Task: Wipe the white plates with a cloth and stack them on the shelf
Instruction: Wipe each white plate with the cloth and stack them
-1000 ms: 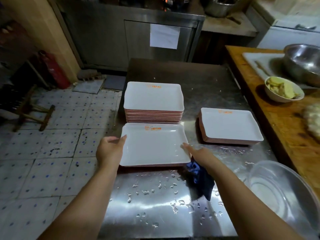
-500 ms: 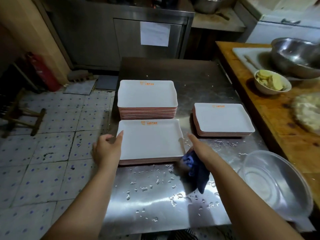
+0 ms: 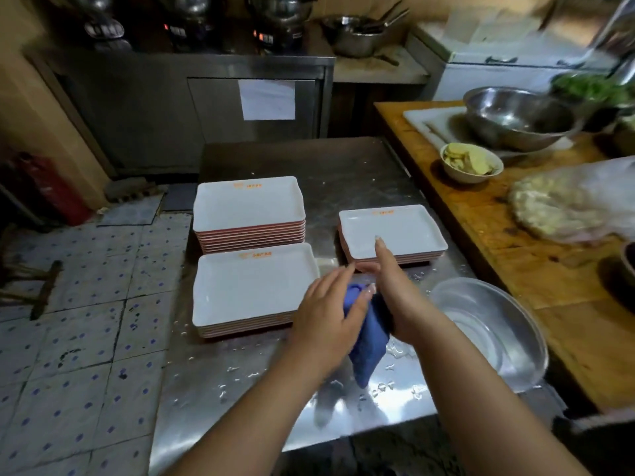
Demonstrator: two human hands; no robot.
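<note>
Three stacks of white rectangular plates with pink undersides stand on the wet steel table (image 3: 343, 173): a tall stack (image 3: 249, 209) at the back, a low stack (image 3: 254, 290) in front of it, and a low stack (image 3: 393, 233) to the right. A blue cloth (image 3: 369, 341) hangs between my hands, just right of the near stack. My left hand (image 3: 330, 314) grips the cloth's upper part from the left. My right hand (image 3: 395, 290) holds the cloth from the right, forefinger pointing out over the right stack.
An empty steel basin (image 3: 494, 328) sits at the table's right front corner. The wooden counter (image 3: 498, 242) on the right carries a small bowl of slices (image 3: 471, 162), a large steel bowl (image 3: 519, 116) and a bag of food (image 3: 570, 204). Tiled floor lies to the left.
My left hand let go of the near plate's left edge and moved right to take hold of the cloth. The plate now rests on the near stack. My right hand rose a little.
</note>
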